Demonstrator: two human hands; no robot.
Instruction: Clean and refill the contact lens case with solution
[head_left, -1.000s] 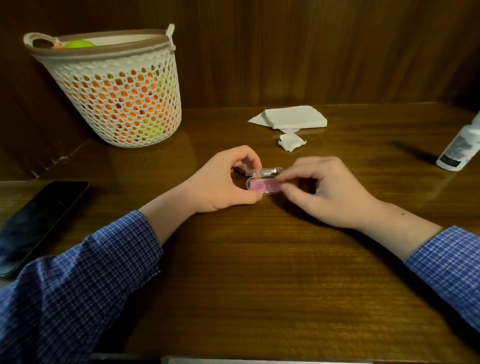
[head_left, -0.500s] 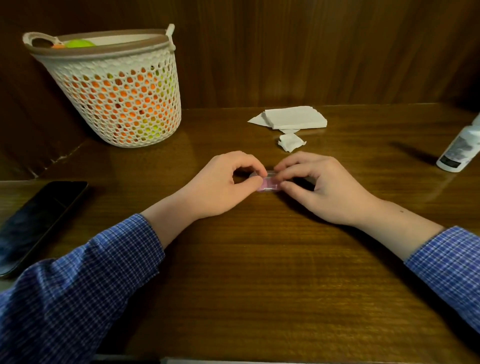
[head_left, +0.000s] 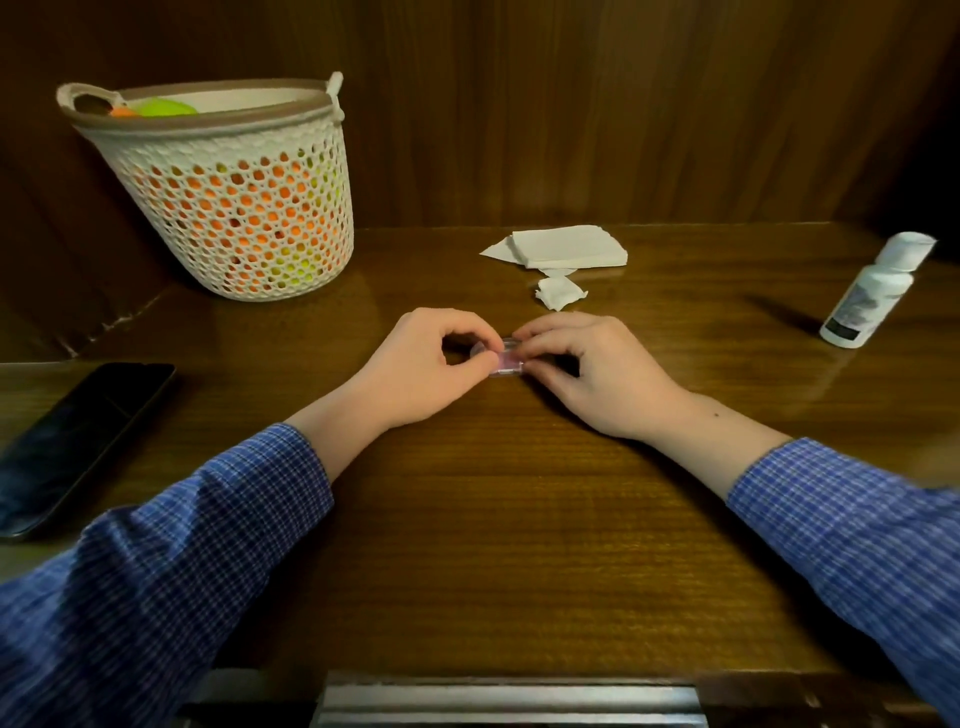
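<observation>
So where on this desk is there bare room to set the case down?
Bare wood lies between the blue checked sleeves, and between the hands and white plastic bottle. Crowded: folded white tissues behind the small pink case.

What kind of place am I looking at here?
Probably a home desk or vanity nook: a dark wooden table against wood panelling, with a phone, a woven basket and folded tissues.

white solution bottle (head_left: 868, 292) with a grey and black label, print too blurred to read, no other text legible
</observation>
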